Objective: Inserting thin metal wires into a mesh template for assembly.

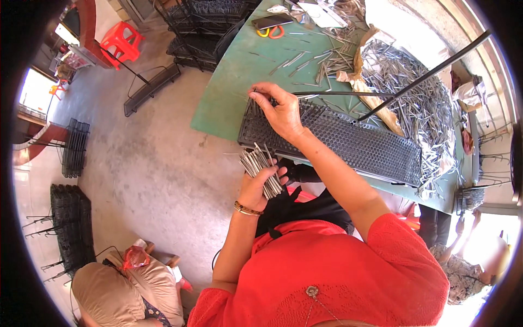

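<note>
My left hand (253,189) is closed around a thick bundle of thin metal rods (257,165), held in front of my body beside the table edge. My right hand (282,115) hovers above the left end of a black perforated tray (348,140), thumb and fingertips pressed together. Whatever sits in that pinch is too small to make out. The tray has rows of small round holes and a black wire handle (348,94); it lies along the near edge of the green table (223,92).
A large heap of metal rods (408,87) lies on brown paper at the right, with loose rods scattered beside it. Scissors (271,32) and a phone (272,21) rest at the far edge. Black racks (71,223), a red stool (121,43) and another person (111,294) are at the left.
</note>
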{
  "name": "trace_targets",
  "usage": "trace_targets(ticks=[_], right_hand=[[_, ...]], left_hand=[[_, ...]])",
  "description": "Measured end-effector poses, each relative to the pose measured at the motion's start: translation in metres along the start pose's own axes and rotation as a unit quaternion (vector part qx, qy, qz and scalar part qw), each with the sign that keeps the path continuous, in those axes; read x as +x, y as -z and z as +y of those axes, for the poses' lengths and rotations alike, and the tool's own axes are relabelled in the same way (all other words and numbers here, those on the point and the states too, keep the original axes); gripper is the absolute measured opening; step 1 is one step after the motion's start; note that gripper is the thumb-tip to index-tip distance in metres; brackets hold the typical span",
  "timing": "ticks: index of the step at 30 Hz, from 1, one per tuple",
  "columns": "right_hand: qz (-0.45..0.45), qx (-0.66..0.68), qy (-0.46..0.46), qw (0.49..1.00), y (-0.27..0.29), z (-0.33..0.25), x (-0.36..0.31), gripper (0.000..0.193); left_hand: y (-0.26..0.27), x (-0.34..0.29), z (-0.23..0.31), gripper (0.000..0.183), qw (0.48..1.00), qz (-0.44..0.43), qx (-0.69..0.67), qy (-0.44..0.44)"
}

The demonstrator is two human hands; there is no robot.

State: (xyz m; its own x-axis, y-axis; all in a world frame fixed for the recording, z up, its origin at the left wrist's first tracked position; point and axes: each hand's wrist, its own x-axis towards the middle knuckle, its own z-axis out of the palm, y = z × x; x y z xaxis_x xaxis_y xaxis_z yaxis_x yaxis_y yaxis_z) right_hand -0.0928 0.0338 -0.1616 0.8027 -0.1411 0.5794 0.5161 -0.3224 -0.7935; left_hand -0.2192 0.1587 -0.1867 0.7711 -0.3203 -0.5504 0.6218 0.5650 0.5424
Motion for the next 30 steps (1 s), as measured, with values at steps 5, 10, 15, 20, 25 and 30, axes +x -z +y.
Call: trace_targets(ticks=[5, 10, 15, 20, 25, 30], right_hand=[[-0.017, -0.071, 0.027, 0.997, 0.005, 0.009, -0.007, 0.017], [-0.05, -0.142, 0.094, 0.984, 0.009, 0.005, -0.005, 0.022], [-0.042, -0.142, 0.135, 0.98, 0.009, 0.005, -0.004, 0.024], [-0.078, -0.162, 0.163, 0.97, 0.009, 0.01, -0.006, 0.022], [-0.143, -0.236, 0.221, 0.935, 0.013, 0.009, -0.004, 0.016], [-0.178, -0.121, 0.092, 0.972, 0.03, -0.02, -0.01, 0.019]], left_hand=[[0.0, 0.001, -0.002, 0.02, 1.0, -0.004, 0.0, 0.002], [0.001, 0.0, -0.004, 0.02, 1.0, -0.008, 0.01, 0.011], [-0.002, -0.001, -0.005, 0.02, 1.0, -0.007, 0.013, 0.012], [-0.001, -0.001, -0.006, 0.021, 1.0, -0.008, 0.015, 0.015], [-0.005, -0.003, -0.005, 0.021, 0.999, -0.02, 0.03, 0.01], [-0.006, -0.007, 0.002, 0.021, 0.999, -0.012, 0.041, -0.015]])
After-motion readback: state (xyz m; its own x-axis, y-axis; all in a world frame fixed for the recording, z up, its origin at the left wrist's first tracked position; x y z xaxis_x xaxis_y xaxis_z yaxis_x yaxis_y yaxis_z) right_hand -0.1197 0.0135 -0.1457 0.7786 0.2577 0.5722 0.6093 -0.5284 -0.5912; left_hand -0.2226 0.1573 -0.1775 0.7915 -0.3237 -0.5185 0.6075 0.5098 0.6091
